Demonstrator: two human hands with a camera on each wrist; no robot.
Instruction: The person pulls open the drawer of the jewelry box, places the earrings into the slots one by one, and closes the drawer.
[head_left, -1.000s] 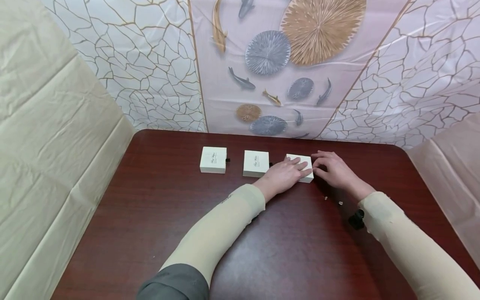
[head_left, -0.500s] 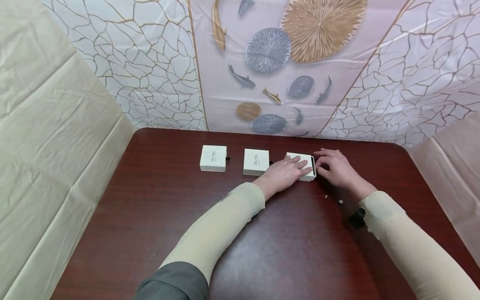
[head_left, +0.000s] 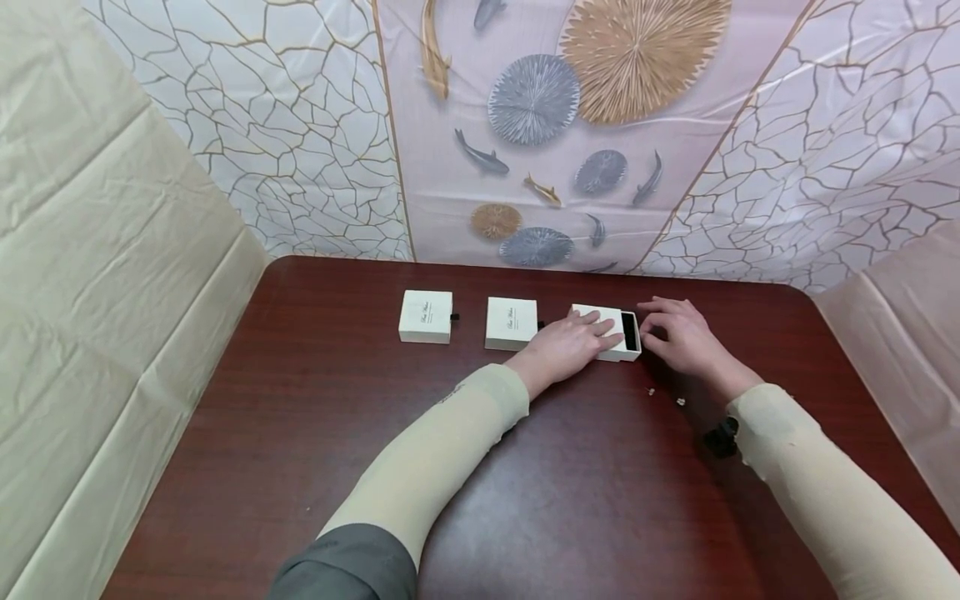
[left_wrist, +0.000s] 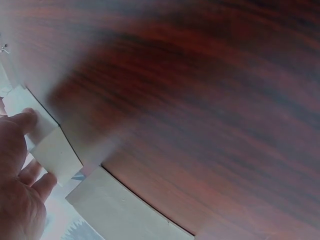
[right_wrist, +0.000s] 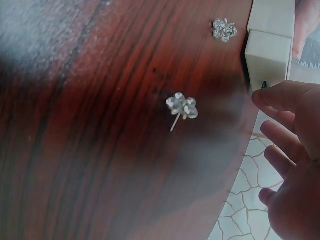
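Note:
My left hand (head_left: 566,346) rests with spread, fairly straight fingers on top of the rightmost white box (head_left: 611,357), pressing it to the table. From its right side a drawer (head_left: 630,332) with a dark interior sticks partway out. At the drawer's end my right hand (head_left: 678,337) pinches a small black pull tab (right_wrist: 264,85) between thumb and forefinger, its other fingers loosely bent. On the wood below that hand lie two flower-shaped rhinestone stud earrings, one stud earring (right_wrist: 182,106) with its post showing and another stud earring (right_wrist: 224,31) closer to the box.
Two more white boxes with black side tabs stand in a row to the left: a middle box (head_left: 512,323) and a left box (head_left: 426,317). All are on a dark red wooden table (head_left: 570,500). A patterned curtain (head_left: 525,192) hangs behind its far edge.
The drawer has slid out to the right from the box, showing its dark inside. My right hand has moved right with it, while my left hand has stayed on the box.

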